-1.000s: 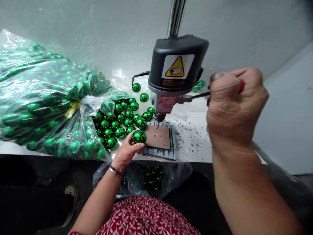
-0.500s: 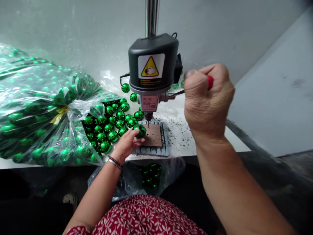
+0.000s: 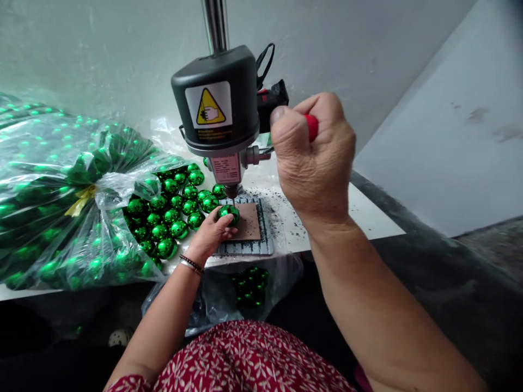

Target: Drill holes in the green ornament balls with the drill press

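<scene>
My left hand (image 3: 213,233) holds a shiny green ball (image 3: 229,215) between thumb and fingers, over the left part of a brown board (image 3: 250,226). The board lies on the grey slotted base (image 3: 266,239) of a drill press (image 3: 216,103). Just above the ball is the thin drill bit (image 3: 233,201); whether its tip touches the ball I cannot tell. My right hand (image 3: 316,155) is closed around the red knob (image 3: 312,127) of the press's feed lever, which sits at the right of the machine. Part of the lever is hidden behind this hand.
Many loose green balls (image 3: 166,247) lie left of the base, beside a big tied clear plastic bag (image 3: 49,218) full of them. Below the table edge hangs another plastic bag (image 3: 212,305) with green balls. Dark shavings litter the white table (image 3: 368,209) on the right.
The view has swung, so the press appears further left. The ball in my left hand has come from beside the bit to under it. My right hand still grips the knob.
</scene>
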Available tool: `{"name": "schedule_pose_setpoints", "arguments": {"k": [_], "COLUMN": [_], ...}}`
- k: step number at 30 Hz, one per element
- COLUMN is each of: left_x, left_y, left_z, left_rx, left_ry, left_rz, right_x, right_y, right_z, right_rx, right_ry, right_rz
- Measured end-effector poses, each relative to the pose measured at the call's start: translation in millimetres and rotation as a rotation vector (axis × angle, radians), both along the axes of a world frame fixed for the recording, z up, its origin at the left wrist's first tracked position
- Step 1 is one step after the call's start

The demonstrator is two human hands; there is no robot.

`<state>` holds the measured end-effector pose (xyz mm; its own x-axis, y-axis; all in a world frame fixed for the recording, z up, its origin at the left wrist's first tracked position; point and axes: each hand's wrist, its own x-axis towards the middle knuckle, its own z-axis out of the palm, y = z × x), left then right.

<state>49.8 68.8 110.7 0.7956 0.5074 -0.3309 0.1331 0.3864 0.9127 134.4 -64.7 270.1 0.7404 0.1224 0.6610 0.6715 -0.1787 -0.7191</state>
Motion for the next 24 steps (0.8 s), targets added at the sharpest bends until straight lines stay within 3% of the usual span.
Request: {"name": "schedule_pose_setpoints", "arguments": {"k": [5, 12, 17, 24], "left_x": [2.1, 6.7, 6.9, 5.9], "left_y": [-1.9, -6.4, -7.9, -7.3], "left_z": [3.0, 8.0, 10.1, 6.5], "left_rx": [0.122, 0.430, 0.455, 0.461], "left_ry": [0.042, 0.158, 0.165, 0.140], "left_rz": [-0.067, -0.156, -0.147, -0.139], "right_x": [0.7, 4.3, 5.9, -6.1], "right_y": [0.3, 0.0, -2.4, -6.9], "right_z": [-1.7, -7.5, -15.0, -21.6], "right_rx": [0.006, -0.008, 0.001, -0.036], "right_ry": [-0.031, -0.062, -0.129, -0.059], "right_rz": [-0.004, -0.005, 0.048, -0.059]}}
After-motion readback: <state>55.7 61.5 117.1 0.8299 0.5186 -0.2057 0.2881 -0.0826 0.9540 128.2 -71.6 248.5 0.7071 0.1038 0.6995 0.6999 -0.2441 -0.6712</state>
